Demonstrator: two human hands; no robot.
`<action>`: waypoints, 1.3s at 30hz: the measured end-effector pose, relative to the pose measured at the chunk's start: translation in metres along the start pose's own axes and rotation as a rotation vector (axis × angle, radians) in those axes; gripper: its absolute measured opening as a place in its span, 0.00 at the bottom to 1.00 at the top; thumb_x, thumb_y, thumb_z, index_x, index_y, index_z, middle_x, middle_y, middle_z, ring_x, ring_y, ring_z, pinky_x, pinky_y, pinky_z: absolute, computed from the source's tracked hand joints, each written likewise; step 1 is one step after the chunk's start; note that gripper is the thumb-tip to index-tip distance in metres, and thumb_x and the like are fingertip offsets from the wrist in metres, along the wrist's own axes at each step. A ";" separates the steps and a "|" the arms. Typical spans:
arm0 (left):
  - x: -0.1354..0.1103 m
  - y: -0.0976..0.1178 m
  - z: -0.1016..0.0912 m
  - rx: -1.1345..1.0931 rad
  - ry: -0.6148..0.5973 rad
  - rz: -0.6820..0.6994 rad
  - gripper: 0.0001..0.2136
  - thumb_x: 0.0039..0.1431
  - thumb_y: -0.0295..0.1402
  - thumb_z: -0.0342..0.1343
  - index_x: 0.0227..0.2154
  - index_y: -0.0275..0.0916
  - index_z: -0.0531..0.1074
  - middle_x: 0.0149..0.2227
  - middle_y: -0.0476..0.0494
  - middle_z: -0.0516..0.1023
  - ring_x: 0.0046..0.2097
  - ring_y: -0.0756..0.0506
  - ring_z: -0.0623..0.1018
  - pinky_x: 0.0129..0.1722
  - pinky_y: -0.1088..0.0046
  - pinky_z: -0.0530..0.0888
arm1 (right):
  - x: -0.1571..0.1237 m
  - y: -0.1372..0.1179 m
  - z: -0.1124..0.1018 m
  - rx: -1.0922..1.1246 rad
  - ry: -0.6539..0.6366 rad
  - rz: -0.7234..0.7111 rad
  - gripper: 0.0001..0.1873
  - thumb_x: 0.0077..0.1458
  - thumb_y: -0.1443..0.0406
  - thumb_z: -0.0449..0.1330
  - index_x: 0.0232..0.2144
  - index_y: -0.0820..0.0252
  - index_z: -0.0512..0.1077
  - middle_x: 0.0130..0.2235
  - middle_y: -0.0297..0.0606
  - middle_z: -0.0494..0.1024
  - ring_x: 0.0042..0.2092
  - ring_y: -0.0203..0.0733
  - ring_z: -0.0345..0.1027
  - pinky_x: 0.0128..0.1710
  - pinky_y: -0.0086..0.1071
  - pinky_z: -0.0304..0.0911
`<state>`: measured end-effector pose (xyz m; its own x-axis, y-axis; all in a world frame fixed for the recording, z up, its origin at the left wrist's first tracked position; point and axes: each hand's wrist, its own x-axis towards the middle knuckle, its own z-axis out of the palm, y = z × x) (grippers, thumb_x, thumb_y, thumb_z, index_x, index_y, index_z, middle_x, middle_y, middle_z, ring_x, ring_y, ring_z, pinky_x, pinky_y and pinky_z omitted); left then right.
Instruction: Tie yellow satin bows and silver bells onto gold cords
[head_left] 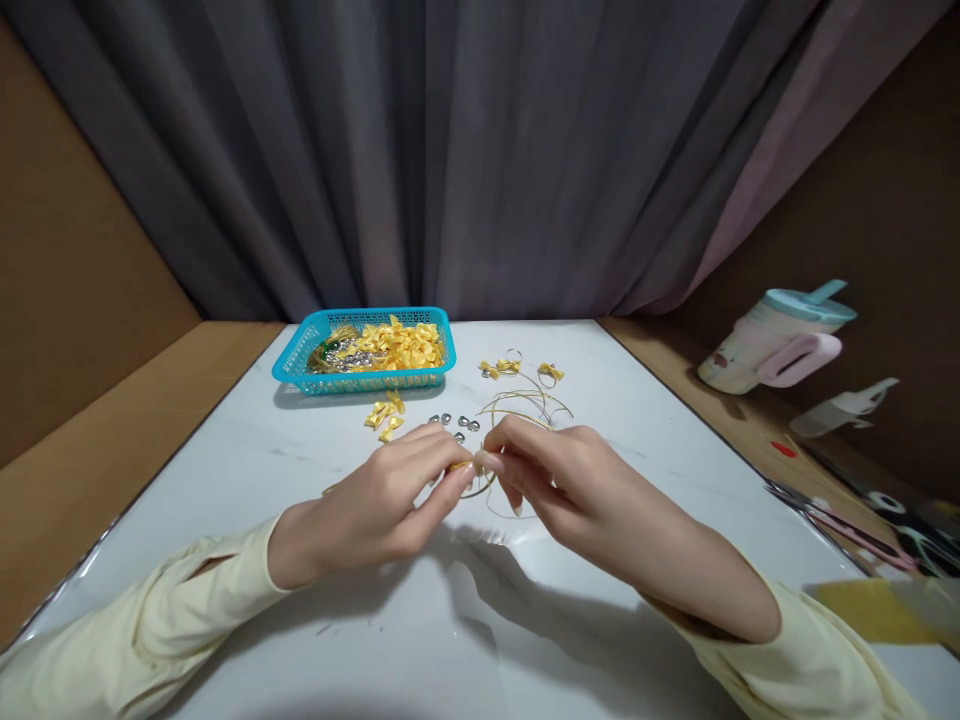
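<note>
My left hand (401, 490) and my right hand (581, 485) meet over the table, both pinching with thumb and forefinger. A bit of yellow ribbon bow shows between the left fingertips. At the right fingertips is a thin gold cord (475, 491), which curves below both hands; the exact grip there is partly hidden. Beyond the hands lie small silver metal pieces (469, 424) and a few loose yellow bows (385, 410). A bundle of gold cords (525, 404) rests behind my right hand. Farther back are bows with metal rings (550, 373).
A blue basket (365, 383) at the back left holds yellow bows, silver pieces and cords. On the right are a tumbler with a pink handle (799, 360), a small squeeze bottle (840, 408) and pink-handled scissors (862, 538). A grey curtain (450, 160) hangs behind the white table (360, 640).
</note>
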<state>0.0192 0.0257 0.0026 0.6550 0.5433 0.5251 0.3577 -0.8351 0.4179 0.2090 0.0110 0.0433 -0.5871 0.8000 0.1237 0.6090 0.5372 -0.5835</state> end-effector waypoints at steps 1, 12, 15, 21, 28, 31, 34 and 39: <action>0.000 0.000 0.000 -0.002 0.014 0.000 0.07 0.62 0.24 0.43 0.32 0.36 0.65 0.25 0.48 0.66 0.28 0.50 0.65 0.30 0.73 0.64 | 0.000 0.000 0.000 0.008 -0.004 -0.003 0.08 0.60 0.69 0.46 0.29 0.60 0.60 0.22 0.29 0.66 0.21 0.31 0.54 0.22 0.26 0.49; -0.001 -0.007 0.007 0.112 0.320 0.118 0.07 0.57 0.19 0.46 0.32 0.37 0.63 0.26 0.46 0.67 0.29 0.48 0.65 0.29 0.69 0.65 | 0.004 0.000 -0.012 0.753 -0.019 0.295 0.09 0.56 0.62 0.54 0.30 0.64 0.67 0.23 0.34 0.72 0.20 0.32 0.66 0.22 0.28 0.64; -0.003 -0.010 0.009 0.212 0.334 0.169 0.07 0.57 0.19 0.47 0.34 0.37 0.63 0.26 0.45 0.68 0.30 0.47 0.66 0.30 0.68 0.67 | 0.006 -0.003 -0.001 0.780 0.006 0.329 0.09 0.54 0.63 0.56 0.30 0.66 0.71 0.22 0.33 0.71 0.18 0.30 0.65 0.20 0.25 0.62; -0.003 -0.012 0.010 0.324 0.343 0.226 0.06 0.56 0.19 0.48 0.33 0.35 0.63 0.25 0.44 0.68 0.30 0.46 0.66 0.30 0.68 0.68 | 0.006 -0.004 0.014 0.813 0.055 0.345 0.10 0.54 0.64 0.57 0.32 0.67 0.73 0.19 0.31 0.71 0.17 0.29 0.63 0.19 0.25 0.62; -0.004 -0.017 0.013 0.379 0.386 0.307 0.05 0.56 0.20 0.48 0.34 0.33 0.64 0.25 0.42 0.69 0.30 0.46 0.68 0.28 0.68 0.68 | 0.011 -0.003 0.022 0.757 0.065 0.302 0.11 0.53 0.67 0.56 0.20 0.64 0.66 0.17 0.30 0.70 0.17 0.28 0.62 0.19 0.22 0.59; -0.005 -0.018 0.013 0.425 0.380 0.332 0.04 0.56 0.21 0.48 0.34 0.32 0.65 0.25 0.41 0.70 0.30 0.45 0.68 0.28 0.67 0.69 | 0.012 -0.004 0.025 0.718 0.065 0.287 0.13 0.54 0.67 0.54 0.18 0.63 0.65 0.17 0.30 0.68 0.18 0.28 0.61 0.20 0.22 0.59; -0.004 -0.019 0.013 0.482 0.388 0.358 0.04 0.56 0.21 0.48 0.33 0.32 0.66 0.25 0.41 0.71 0.30 0.44 0.69 0.28 0.67 0.69 | 0.011 -0.003 0.026 0.612 0.110 0.226 0.14 0.55 0.68 0.53 0.18 0.63 0.66 0.17 0.30 0.68 0.18 0.29 0.62 0.20 0.22 0.59; -0.004 -0.018 0.013 0.548 0.399 0.397 0.04 0.55 0.20 0.49 0.33 0.32 0.66 0.24 0.41 0.72 0.29 0.44 0.70 0.27 0.68 0.69 | 0.004 0.003 0.029 0.076 0.297 -0.020 0.12 0.52 0.74 0.51 0.21 0.63 0.69 0.19 0.31 0.67 0.21 0.31 0.59 0.23 0.25 0.54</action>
<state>0.0190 0.0373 -0.0168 0.5510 0.0986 0.8287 0.4925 -0.8401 -0.2275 0.1931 0.0083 0.0185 -0.4104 0.8386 0.3582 0.5510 0.5410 -0.6354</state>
